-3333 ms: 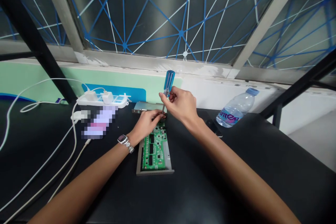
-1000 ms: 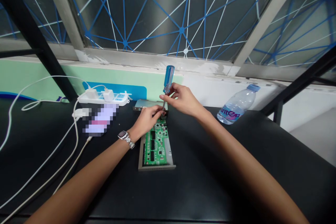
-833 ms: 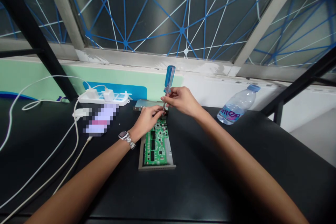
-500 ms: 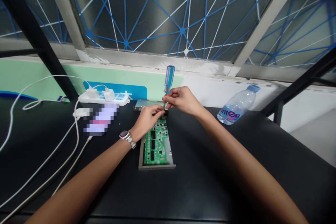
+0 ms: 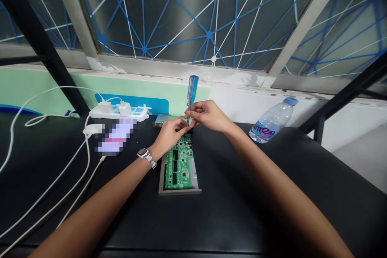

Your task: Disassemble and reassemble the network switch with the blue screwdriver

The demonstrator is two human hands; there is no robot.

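A green circuit board (image 5: 179, 164) lies in a shallow grey metal case (image 5: 179, 190) on the black table. My right hand (image 5: 207, 115) is closed on a screwdriver with a clear blue handle (image 5: 191, 90), held upright with its tip at the board's far end. My left hand (image 5: 168, 135), a watch on its wrist, rests at that same far end with its fingers pinched round the screwdriver's shaft near the tip. The tip itself is hidden behind my fingers.
A white power strip (image 5: 119, 112) with plugged chargers and white cables (image 5: 45, 205) lies at the left. A blurred object (image 5: 113, 141) sits beside it. A grey metal cover (image 5: 165, 119) lies behind the board. A water bottle (image 5: 270, 125) lies at the right.
My right hand's fingers have shifted round the screwdriver handle, which leans slightly more to the left. My left hand stays at the tip. The board has not moved.
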